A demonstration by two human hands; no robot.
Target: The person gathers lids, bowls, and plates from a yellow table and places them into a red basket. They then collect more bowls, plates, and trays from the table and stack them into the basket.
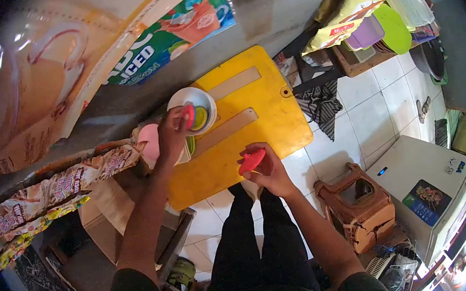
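Observation:
My left hand [172, 136] reaches to the near rim of a stack of white bowls [211, 98], its fingers closed on a small, rounded red plastic piece [189, 116]. Inside the top bowl lies a round yellow-green piece [200, 118]. In front of the table's near edge, my right hand [272, 171] grips a second red plastic piece [252, 160] between thumb and fingers. The exact kind of these red pieces cannot be made out. Beneath the bowls is a yellow tabletop [281, 117] with two tan strips on it.
A pink container [149, 142] stands left of the bowls, partly hidden by my left arm. Drink sachets [175, 29] hang at the upper left, others [72, 185] below. To the right are a wooden stool [358, 206], a white refrigerator [424, 182] and a shelf with plastic containers [394, 29].

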